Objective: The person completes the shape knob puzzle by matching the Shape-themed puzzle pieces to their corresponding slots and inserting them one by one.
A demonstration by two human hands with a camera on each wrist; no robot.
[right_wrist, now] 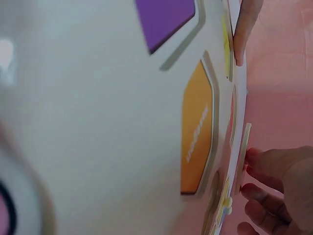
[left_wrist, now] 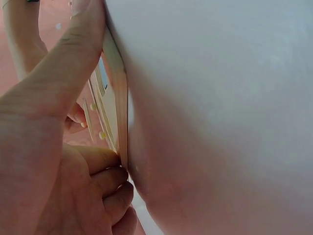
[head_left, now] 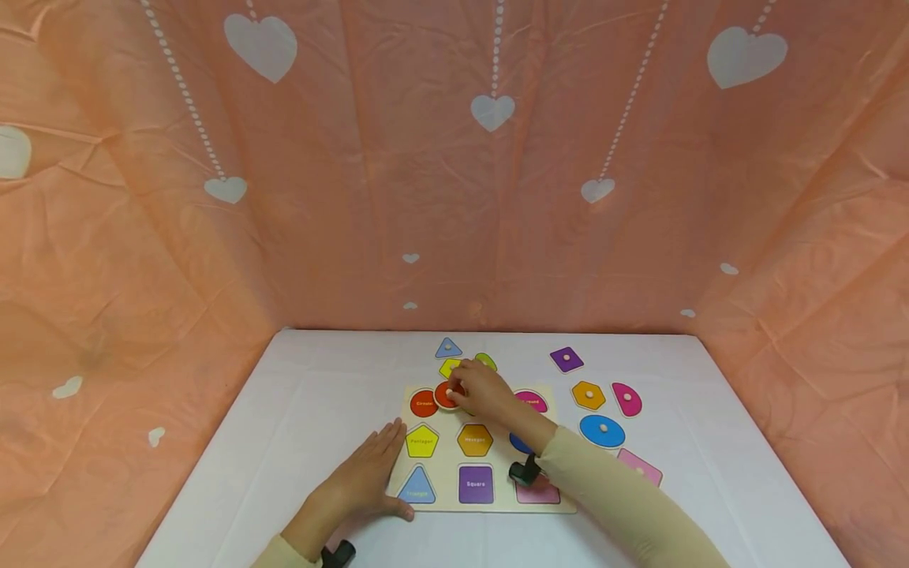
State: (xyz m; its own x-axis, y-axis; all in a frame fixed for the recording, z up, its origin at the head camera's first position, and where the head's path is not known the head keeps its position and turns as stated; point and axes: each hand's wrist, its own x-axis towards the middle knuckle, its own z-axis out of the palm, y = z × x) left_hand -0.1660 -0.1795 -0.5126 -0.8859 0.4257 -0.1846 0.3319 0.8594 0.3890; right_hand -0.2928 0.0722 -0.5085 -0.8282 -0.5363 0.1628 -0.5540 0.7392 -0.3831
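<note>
A wooden shape puzzle board (head_left: 443,505) lies on the white table, with coloured recesses such as a purple square (head_left: 476,483) and an orange hexagon (right_wrist: 198,132). My right hand (head_left: 484,392) pinches the knob of a red circle piece (head_left: 444,397). In the right wrist view that piece (right_wrist: 243,159) appears edge-on, over the board's far part. Just left of it shows the red circle recess (head_left: 423,404). My left hand (head_left: 365,472) rests along the board's left edge, fingers extended and thumb at the near corner; the left wrist view shows its fingertips (left_wrist: 117,176) against the wooden edge.
Beyond the board lie a blue triangle piece (head_left: 448,348), a yellow piece (head_left: 450,368) and a green one (head_left: 486,361). To the right are purple (head_left: 566,360), orange hexagon (head_left: 589,395), magenta half-round (head_left: 627,400), blue oval (head_left: 602,431) and pink (head_left: 641,465) pieces. A heart-patterned cloth (head_left: 440,237) hangs behind.
</note>
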